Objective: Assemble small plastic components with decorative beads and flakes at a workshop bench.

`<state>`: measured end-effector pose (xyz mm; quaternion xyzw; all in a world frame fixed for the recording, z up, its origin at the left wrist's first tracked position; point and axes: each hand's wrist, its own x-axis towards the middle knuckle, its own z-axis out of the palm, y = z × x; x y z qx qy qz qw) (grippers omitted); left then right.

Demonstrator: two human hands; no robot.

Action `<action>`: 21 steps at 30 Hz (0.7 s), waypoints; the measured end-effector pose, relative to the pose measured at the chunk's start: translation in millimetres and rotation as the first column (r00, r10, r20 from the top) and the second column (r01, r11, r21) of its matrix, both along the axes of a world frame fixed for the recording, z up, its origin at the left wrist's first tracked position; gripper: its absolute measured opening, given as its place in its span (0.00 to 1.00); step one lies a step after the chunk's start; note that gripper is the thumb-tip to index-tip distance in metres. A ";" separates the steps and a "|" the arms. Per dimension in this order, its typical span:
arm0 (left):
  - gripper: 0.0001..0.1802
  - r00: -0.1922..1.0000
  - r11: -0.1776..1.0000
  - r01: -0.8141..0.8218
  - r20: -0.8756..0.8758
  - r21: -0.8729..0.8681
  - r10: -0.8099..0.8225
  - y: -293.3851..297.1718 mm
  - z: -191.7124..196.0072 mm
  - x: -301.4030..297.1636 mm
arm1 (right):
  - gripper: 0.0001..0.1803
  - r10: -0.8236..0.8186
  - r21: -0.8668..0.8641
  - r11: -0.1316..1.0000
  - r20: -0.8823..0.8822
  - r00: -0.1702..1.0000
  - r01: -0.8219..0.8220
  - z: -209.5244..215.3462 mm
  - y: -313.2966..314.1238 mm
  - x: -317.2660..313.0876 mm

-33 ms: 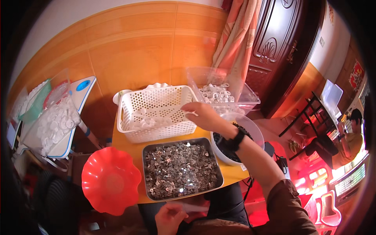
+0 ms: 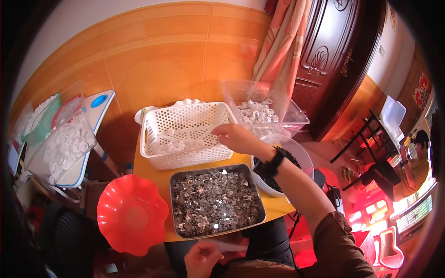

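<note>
My right hand (image 2: 236, 139) hangs over the right rim of a white perforated basket (image 2: 192, 161), its fingers bent and drawn together. Whatever may be between those fingertips is too small to make out. White translucent plastic pieces (image 2: 178, 144) lie in the basket. Low at the front edge of the yellow table, my left hand (image 2: 203, 258) is curled with thumb against fingers; any content is hidden. Between the hands sits a metal tray (image 2: 262, 211) full of small shiny metal parts (image 2: 215, 199). Below my right wrist stands a clear round tub (image 2: 303, 160) with black pieces.
A clear bin (image 2: 299, 119) of white rings stands behind the tub. A red scalloped bowl (image 2: 132, 215) is left of the tray. At far left, a side table (image 2: 104, 104) bears a clear container of white pieces (image 2: 72, 146). Another person (image 2: 417, 162) sits at far right.
My right hand's fingers have drawn closer together and shifted slightly left over the basket. My left hand stays curled in place.
</note>
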<state>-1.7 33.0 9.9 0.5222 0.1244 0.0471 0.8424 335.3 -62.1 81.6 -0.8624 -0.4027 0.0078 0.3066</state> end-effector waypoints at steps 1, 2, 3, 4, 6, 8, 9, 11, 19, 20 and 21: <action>0.11 0.999 0.999 0.022 0.047 -0.042 -0.020 -0.5 2.3 0.1 | 0.16 0.035 -0.097 0.995 0.021 0.999 -0.033 -10.7 7.0 15.8; 0.09 0.995 0.996 0.039 0.089 -0.081 -0.032 0.8 2.0 0.3 | 0.17 0.078 -0.191 0.979 0.034 0.996 -0.070 -24.6 14.5 32.7; 0.09 0.997 0.998 0.051 0.068 -0.033 -0.049 3.6 -1.2 -0.5 | 0.17 0.083 -0.192 0.979 0.034 0.996 -0.075 -32.7 20.7 45.0; 0.09 0.997 0.998 0.049 0.069 -0.035 -0.047 6.8 -3.5 -1.1 | 0.18 0.101 -0.282 0.954 -0.023 0.995 -0.103 -36.5 25.3 53.6; 0.08 0.993 0.994 0.107 0.060 -0.035 -0.105 13.7 -9.0 -2.5 | 0.20 0.122 -0.370 0.917 -0.092 0.988 -0.148 -39.6 37.7 64.0; 0.08 0.995 0.994 0.099 0.017 -0.052 -0.098 19.6 -15.6 -3.9 | 0.20 -0.034 -0.625 0.780 -0.109 0.993 -0.042 -33.0 50.2 60.6; 0.08 0.991 0.990 0.130 0.001 -0.063 -0.130 19.1 -15.4 -1.1 | 0.17 -0.036 -0.665 0.747 -0.046 0.998 -0.004 -60.8 35.0 86.5; 0.08 0.993 0.990 0.119 -0.011 -0.075 -0.120 24.0 -16.6 1.6 | 0.15 -0.037 -0.616 0.787 -0.096 0.995 -0.030 -68.1 43.3 85.9; 0.05 0.992 0.993 0.119 -0.047 -0.026 -0.120 18.2 -0.4 6.9 | 0.07 -0.119 -0.236 0.970 -0.296 0.948 0.048 -17.6 43.0 57.7; 0.04 0.991 0.990 0.134 -0.028 0.051 -0.133 16.8 5.4 8.5 | 0.07 -0.123 -0.231 0.971 -0.297 0.947 0.054 -10.0 37.8 53.4; 0.04 0.989 0.981 0.146 -0.014 0.128 -0.145 14.1 9.5 9.2 | 0.07 -0.120 -0.101 0.991 -0.348 0.930 0.090 1.3 33.6 44.7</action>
